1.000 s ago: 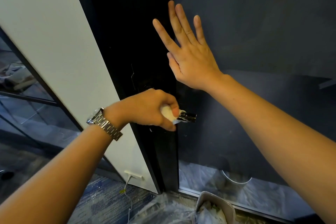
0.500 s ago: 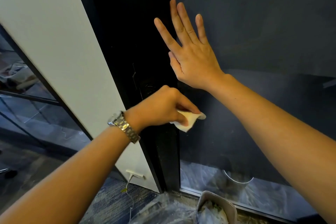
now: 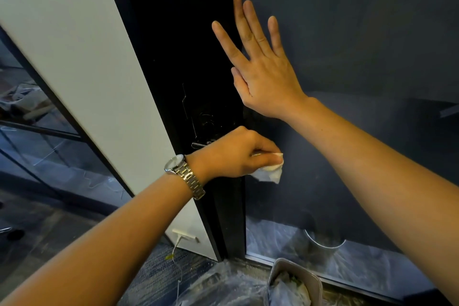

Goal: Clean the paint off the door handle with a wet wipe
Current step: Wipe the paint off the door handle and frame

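Both in view: the left grip (image 3: 238, 154) curls tight on a white wipe (image 3: 269, 172) at the door handle (image 3: 199, 144), mostly hidden behind it; the right grip (image 3: 263, 77) lies flat, fingers (image 3: 252, 25) spread apart, on the dark panel (image 3: 360, 32) above; a bin (image 3: 273, 276) stands below.

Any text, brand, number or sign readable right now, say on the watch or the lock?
None can be read in the head view.
Wristwatch: dial turned at an angle, too small to read.
Door lock plate: dark, no legible marking.
Wet wipe in the left hand: plain white, no print.
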Motion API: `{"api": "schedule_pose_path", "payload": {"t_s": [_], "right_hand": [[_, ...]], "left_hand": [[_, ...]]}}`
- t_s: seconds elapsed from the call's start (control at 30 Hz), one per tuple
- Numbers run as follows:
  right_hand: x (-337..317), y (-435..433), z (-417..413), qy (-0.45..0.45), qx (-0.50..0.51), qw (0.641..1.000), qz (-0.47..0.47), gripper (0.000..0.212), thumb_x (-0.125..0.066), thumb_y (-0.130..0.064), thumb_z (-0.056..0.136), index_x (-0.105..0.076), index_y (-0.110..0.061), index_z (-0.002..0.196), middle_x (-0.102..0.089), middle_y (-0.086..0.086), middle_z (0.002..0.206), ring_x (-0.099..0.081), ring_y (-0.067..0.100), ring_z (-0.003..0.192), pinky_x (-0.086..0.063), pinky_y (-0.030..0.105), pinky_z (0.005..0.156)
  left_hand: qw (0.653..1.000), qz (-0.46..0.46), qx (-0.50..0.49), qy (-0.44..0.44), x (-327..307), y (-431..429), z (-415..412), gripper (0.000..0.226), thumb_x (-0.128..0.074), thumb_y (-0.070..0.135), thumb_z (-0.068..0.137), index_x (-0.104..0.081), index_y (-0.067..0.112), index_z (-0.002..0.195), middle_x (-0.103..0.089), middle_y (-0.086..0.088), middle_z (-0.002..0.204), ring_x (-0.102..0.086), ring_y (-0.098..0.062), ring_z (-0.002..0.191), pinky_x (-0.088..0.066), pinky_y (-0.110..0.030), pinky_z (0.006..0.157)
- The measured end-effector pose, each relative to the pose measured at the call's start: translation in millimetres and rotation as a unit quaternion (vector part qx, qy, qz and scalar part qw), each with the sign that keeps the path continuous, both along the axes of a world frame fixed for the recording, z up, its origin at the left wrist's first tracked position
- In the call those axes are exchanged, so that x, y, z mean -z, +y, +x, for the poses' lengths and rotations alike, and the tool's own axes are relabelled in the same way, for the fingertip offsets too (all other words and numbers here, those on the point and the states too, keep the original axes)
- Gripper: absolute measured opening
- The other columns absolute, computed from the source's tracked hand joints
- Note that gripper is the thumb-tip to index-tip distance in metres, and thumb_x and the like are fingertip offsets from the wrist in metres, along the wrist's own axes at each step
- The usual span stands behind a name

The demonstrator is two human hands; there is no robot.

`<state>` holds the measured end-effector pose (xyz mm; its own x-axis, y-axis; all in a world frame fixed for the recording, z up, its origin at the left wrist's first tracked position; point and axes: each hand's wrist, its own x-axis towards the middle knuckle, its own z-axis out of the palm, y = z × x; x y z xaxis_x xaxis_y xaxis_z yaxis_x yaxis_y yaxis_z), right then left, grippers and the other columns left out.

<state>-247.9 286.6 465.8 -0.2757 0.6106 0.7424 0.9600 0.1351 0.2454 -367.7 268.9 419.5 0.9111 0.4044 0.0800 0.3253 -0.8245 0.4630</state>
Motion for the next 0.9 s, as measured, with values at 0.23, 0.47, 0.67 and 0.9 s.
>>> {"api": "schedule_pose_path", "payload": {"t_s": [0.23, 0.47, 0.67, 0.9], "right_hand": [[0.3, -1.1, 0.2, -0.004, 0.001, 1.0, 0.003, 0.059, -0.035, -0.021, 0.092, -0.017, -0.014, 0.148, -0.014, 0.023, 0.153, -0.01, 0.035, 0.143, 0.004, 0.044, 0.113], [0.8, 0.2, 0.6, -0.004, 0.001, 1.0, -0.001, 0.058, -0.033, -0.022, 0.093, -0.016, -0.015, 0.148, -0.011, 0.023, 0.154, -0.007, 0.034, 0.144, 0.016, 0.038, 0.112], [-0.5, 0.1, -0.2, -0.002, 0.0, 1.0, -0.006, 0.058, -0.032, -0.022, 0.093, -0.014, -0.015, 0.148, -0.01, 0.024, 0.154, -0.006, 0.035, 0.144, 0.02, 0.035, 0.111], [-0.8, -0.5, -0.8, -0.002, 0.004, 1.0, -0.01, 0.059, -0.032, -0.022, 0.093, -0.013, -0.016, 0.148, -0.008, 0.023, 0.154, -0.005, 0.034, 0.144, 0.02, 0.035, 0.11]], "left_hand": [[0.987, 0.007, -0.104, 0.126, -8.9, 31.0, -8.3, 0.039, -0.037, 0.028, 0.096, -0.056, 0.005, 0.071, -0.043, 0.0, 0.058, -0.039, -0.013, 0.054, -0.036, -0.031, 0.064], [0.997, 0.01, -0.038, 0.065, -4.6, 11.8, -3.1, 0.033, -0.039, 0.026, 0.096, -0.063, 0.005, 0.087, -0.061, 0.0, 0.073, -0.054, -0.01, 0.065, -0.039, -0.015, 0.064], [0.994, 0.088, -0.054, 0.019, -21.2, 54.5, -74.3, 0.035, -0.052, 0.041, 0.081, -0.071, 0.017, 0.097, -0.07, 0.001, 0.098, -0.063, -0.006, 0.086, -0.048, -0.018, 0.083], [0.965, 0.177, -0.166, -0.098, 1.7, 61.2, -71.3, 0.016, -0.064, 0.007, 0.082, -0.07, 0.004, 0.096, -0.066, -0.014, 0.103, -0.058, -0.014, 0.093, -0.038, -0.012, 0.085]]}}
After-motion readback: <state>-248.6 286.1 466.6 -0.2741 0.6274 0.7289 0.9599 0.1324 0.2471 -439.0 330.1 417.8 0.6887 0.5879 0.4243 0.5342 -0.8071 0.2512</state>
